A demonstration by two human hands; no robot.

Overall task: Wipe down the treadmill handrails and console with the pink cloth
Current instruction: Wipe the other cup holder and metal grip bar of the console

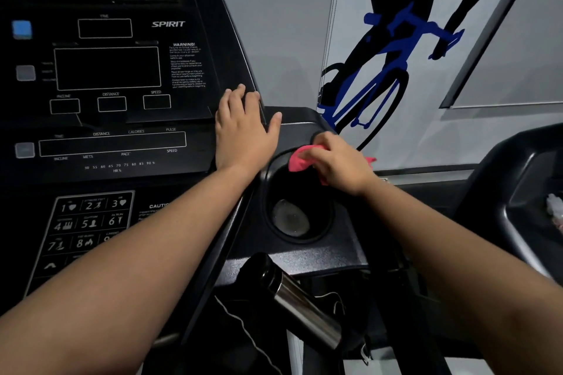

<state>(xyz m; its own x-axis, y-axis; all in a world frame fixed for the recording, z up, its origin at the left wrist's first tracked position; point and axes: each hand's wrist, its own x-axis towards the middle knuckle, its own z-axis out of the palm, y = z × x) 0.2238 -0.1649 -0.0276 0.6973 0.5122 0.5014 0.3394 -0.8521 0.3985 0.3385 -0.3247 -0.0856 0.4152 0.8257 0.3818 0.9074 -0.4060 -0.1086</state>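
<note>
SPIRIT marks the console (170, 24). The left hand (243, 128) lies flat on it, released; at four o'clock, the right hand (338, 164) clutches the pink cloth (300, 158), mostly hidden.

Wall (289, 24) ahead of me was plain grey, light dim and even. On it was a cyclist graphic (380, 70): black rider, blue bicycle. Right of that I noted a grey-framed panel (490, 30). A second black machine (518, 179) stood at my right.
</note>
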